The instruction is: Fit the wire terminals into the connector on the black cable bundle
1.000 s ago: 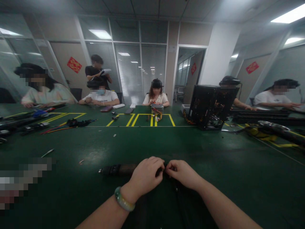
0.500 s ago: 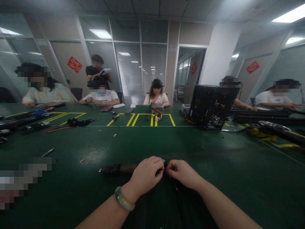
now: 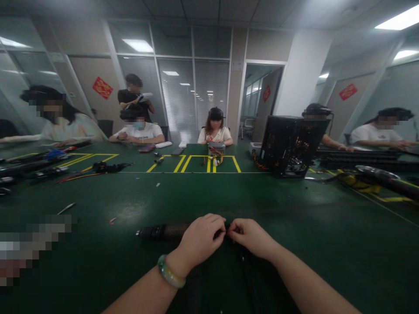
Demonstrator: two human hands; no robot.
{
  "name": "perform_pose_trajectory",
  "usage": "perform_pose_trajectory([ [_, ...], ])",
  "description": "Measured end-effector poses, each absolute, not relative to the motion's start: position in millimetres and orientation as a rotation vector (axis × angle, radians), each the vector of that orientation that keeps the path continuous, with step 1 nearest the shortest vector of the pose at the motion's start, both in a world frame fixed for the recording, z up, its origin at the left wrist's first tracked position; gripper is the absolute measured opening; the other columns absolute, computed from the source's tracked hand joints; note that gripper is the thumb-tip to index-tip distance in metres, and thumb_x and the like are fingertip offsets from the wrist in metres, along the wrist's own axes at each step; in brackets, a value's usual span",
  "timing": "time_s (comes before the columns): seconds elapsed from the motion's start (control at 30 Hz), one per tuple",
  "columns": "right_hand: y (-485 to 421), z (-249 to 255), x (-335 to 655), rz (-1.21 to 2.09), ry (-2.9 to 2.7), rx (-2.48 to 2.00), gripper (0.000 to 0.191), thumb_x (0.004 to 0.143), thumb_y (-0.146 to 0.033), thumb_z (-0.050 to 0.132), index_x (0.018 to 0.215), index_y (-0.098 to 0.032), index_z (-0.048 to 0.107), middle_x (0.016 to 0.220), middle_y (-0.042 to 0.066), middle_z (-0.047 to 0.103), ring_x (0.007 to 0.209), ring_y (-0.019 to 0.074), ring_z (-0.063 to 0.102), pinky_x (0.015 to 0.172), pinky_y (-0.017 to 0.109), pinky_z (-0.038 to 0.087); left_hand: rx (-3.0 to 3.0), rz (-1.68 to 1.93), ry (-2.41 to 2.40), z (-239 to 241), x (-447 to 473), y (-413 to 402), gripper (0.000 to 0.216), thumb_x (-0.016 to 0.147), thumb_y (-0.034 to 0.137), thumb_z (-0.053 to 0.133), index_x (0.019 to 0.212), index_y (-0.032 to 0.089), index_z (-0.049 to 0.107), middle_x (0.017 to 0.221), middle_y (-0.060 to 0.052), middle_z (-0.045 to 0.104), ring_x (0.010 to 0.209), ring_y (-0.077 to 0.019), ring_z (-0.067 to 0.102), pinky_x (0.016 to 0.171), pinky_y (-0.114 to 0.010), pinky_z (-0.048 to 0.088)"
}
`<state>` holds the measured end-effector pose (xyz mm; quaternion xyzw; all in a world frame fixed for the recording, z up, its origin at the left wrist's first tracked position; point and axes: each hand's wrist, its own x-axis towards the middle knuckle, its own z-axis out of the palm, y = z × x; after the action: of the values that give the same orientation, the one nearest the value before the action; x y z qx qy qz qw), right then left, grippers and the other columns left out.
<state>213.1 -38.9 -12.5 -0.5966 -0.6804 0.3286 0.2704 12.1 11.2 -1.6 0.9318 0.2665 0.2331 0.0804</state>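
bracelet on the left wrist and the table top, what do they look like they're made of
Bracelet: looks like jade or glass, pale green, smooth and glossy, with a soft highlight along its rounded rim; plastic cannot be ruled out.
Table top: seems covered by a dark green rubbery mat, semi-matte, giving a blurred reflection of the ceiling lights, with yellow tape lines stuck on its far part.

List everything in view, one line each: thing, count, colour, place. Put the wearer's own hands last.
dark tool: one, black and brown, lying on the table by the left hand
table: one, green with yellow lines
computer case: one, black, open, far right
wire bundle: one, red and yellow, far centre
cable bundle: one, black, red wires, far left
seated people: five, round the far edge
standing person: one, black top, rear left
bracelet: one, green, left wrist
left hand: pinching a small dark part at the tool's end
right hand: pinching the same spot
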Motion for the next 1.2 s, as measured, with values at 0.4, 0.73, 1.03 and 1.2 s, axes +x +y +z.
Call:
perform_pose_trajectory([
  [0.4,-41.1,-7.9,213.3,0.880,-1.853,-1.590,0.013,0.088,-0.027,0.058,0.086,-0.019,0.068,0.078,-0.001,0.069,0.068,0.0133,0.061,0.057,0.020,0.040,2.746,0.724,0.849,-2.1,11.9,9.3,0.011,0.082,0.018,0.060,0.092,0.022,0.057,0.111,-0.002,0.063,0.103,-0.0207,0.058,0.088,-0.035,0.047],
  [0.73,-40.6,-7.8,212.6,0.862,-1.860,-1.602,0.013,0.088,-0.028,0.058,0.086,-0.020,0.068,0.076,-0.001,0.069,0.066,0.0133,0.061,0.057,0.020,0.040,2.775,0.689,0.775,-1.1,11.9,11.1,0.010,0.084,0.015,0.059,0.089,0.023,0.059,0.113,0.001,0.063,0.105,-0.0185,0.057,0.090,-0.034,0.045],
  [1.03,-37.5,-17.7,214.2,0.889,-1.832,-1.564,0.012,0.087,-0.026,0.058,0.084,-0.019,0.067,0.074,-0.001,0.068,0.065,0.0125,0.060,0.056,0.019,0.039,2.758,0.704,0.826,-1.0,11.9,10.8,0.007,0.083,0.019,0.060,0.089,0.022,0.058,0.109,-0.001,0.064,0.103,-0.0202,0.057,0.089,-0.035,0.046],
  [1.2,-37.8,-19.2,215.1,0.852,-1.856,-1.568,0.011,0.086,-0.025,0.059,0.085,-0.020,0.068,0.073,-0.002,0.067,0.064,0.0127,0.059,0.056,0.020,0.038,2.807,0.672,0.748,-1.5,10.9,12.3,0.009,0.085,0.016,0.058,0.089,0.023,0.061,0.114,0.001,0.063,0.105,-0.0186,0.057,0.089,-0.034,0.046],
])
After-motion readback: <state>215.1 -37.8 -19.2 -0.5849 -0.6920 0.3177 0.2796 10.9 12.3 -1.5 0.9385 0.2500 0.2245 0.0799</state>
